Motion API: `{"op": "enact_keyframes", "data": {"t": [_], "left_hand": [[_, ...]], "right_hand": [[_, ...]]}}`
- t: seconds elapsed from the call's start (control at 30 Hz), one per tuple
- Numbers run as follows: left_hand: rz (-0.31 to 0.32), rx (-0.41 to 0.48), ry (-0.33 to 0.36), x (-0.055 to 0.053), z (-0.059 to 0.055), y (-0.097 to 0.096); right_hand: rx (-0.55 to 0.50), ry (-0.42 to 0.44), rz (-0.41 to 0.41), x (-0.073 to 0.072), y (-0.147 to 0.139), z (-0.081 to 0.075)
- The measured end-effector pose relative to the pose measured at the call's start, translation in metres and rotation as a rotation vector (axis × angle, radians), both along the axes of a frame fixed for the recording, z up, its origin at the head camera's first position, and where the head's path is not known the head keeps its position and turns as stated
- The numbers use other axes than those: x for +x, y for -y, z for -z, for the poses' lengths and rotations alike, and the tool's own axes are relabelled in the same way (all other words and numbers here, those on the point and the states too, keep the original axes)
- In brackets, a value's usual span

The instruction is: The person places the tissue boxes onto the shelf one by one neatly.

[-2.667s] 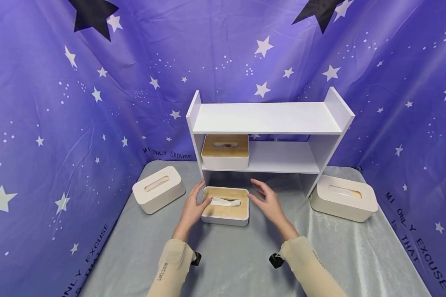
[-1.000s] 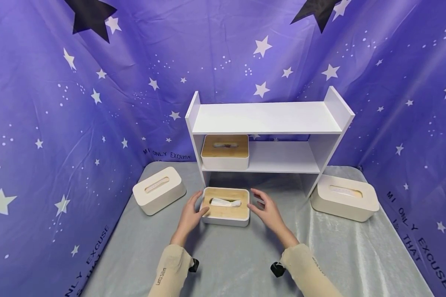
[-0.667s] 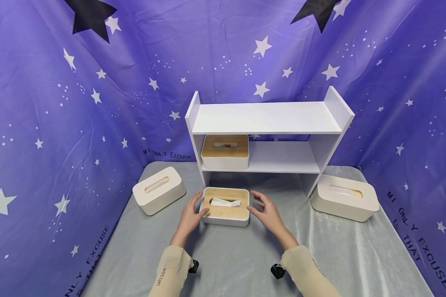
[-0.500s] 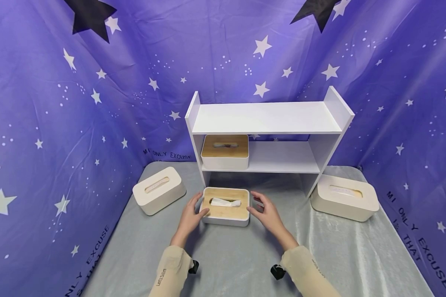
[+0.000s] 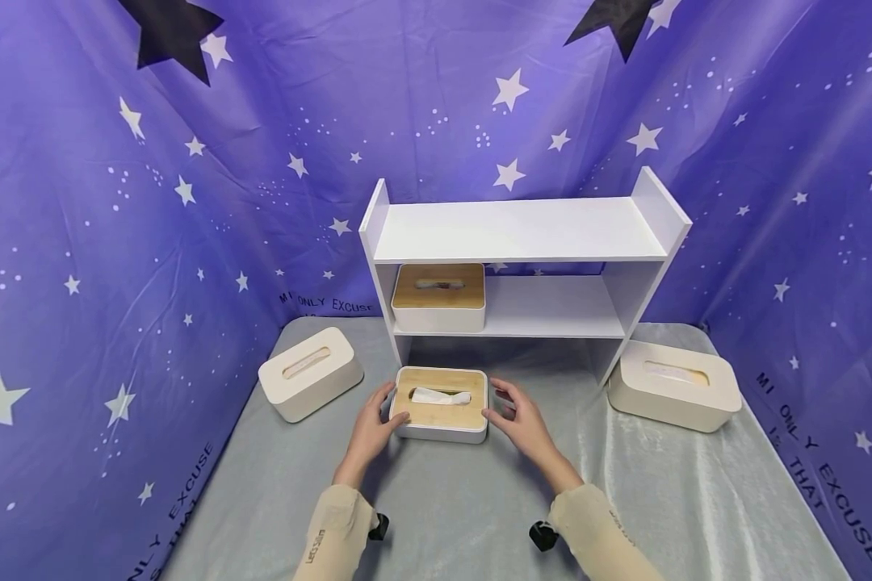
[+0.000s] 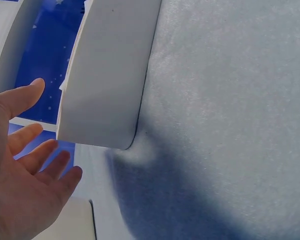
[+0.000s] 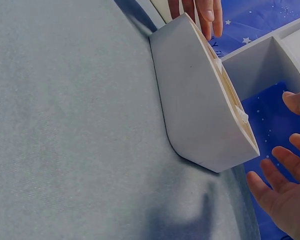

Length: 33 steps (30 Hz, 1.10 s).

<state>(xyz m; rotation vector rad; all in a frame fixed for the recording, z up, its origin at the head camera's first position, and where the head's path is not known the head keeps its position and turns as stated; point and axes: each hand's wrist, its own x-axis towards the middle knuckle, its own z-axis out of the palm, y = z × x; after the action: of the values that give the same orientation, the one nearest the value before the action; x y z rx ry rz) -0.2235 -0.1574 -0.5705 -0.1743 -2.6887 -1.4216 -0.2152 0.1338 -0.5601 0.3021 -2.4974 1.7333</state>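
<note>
A white tissue box [image 5: 436,415] with a wooden lid stands on the grey cloth in front of the shelf, a white tissue [image 5: 439,396] lying in its slot. My left hand [image 5: 369,428] is at its left end, thumb tip overlapping the lid's edge in the head view. My right hand [image 5: 523,421] is at the right end. In the left wrist view the left fingers [image 6: 40,160] are spread and relaxed beside the box's corner. The right wrist view shows the right fingers [image 7: 280,175] likewise loose, with a gap to the box [image 7: 200,100]. Neither hand grips anything.
Behind stands a white shelf [image 5: 519,230]; a second wooden-lidded tissue box [image 5: 439,320] sits on its middle board at the left. A cream tissue box [image 5: 312,379] lies to the left, another cream one [image 5: 672,395] to the right. A starry blue curtain [image 5: 421,97] surrounds the table.
Since the earliest frame both hands have come down and slightly towards me, beside the box's ends. Over the last half second they have sunk slightly; the box stays in place.
</note>
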Motion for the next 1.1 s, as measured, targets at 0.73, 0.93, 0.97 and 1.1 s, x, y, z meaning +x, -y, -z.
{"op": "enact_keyframes", "data": {"t": [0.73, 0.93, 0.97, 1.1], "left_hand": [[-0.016, 0.096, 0.096, 0.006, 0.005, -0.001], [-0.003, 0.120, 0.102, 0.007, 0.008, 0.000], [0.000, 0.121, 0.100, 0.007, 0.009, 0.000], [-0.001, 0.122, 0.105, 0.007, 0.011, 0.000]], "right_hand": [[-0.068, 0.105, -0.026, 0.018, 0.010, -0.020], [-0.059, 0.113, -0.008, 0.013, 0.010, 0.000], [-0.056, 0.110, -0.006, 0.011, 0.010, 0.005], [-0.064, 0.118, -0.007, 0.011, 0.010, 0.008]]}}
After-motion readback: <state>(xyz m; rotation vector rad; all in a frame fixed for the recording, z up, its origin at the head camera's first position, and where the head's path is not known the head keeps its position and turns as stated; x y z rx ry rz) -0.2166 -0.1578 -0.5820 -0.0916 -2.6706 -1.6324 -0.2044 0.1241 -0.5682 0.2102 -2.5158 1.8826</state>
